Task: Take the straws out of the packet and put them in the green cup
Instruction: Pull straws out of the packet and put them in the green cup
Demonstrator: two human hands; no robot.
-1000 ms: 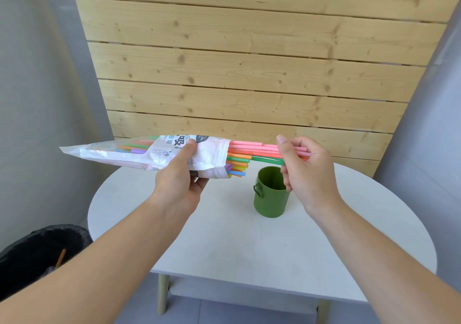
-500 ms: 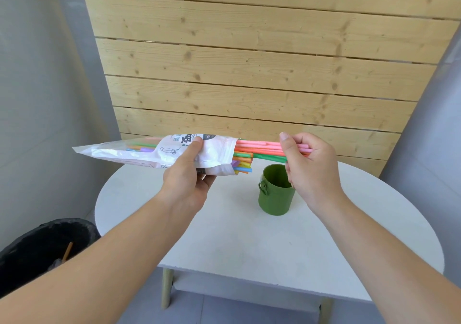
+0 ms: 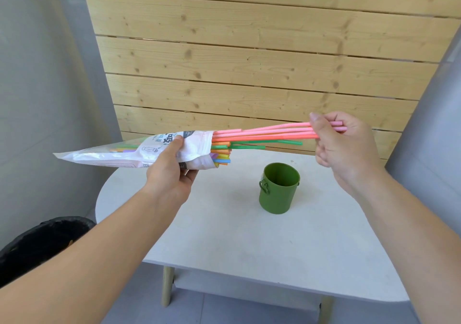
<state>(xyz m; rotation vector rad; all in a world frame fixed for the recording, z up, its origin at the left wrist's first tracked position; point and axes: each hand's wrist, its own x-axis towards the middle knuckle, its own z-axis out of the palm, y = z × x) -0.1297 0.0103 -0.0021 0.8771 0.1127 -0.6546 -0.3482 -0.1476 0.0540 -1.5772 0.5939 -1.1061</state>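
Note:
My left hand (image 3: 172, 171) grips a white and clear plastic packet (image 3: 129, 150), held nearly level above the table's left side, its open mouth facing right. Several coloured straws (image 3: 220, 153) poke out of that mouth. My right hand (image 3: 346, 146) pinches the far ends of several pink straws (image 3: 269, 133), drawn partway out to the right; a green straw hangs just under them. The green cup (image 3: 279, 189) stands upright and empty on the table, below and between my hands.
The white round table (image 3: 224, 236) stands against a wooden plank wall (image 3: 249, 49). A black bin (image 3: 42, 244) with a dark liner sits on the floor at the lower left. Grey walls close in on both sides.
My right hand has moved right and slightly up, drawing the pink straws farther out of the packet. The left hand keeps the packet in place.

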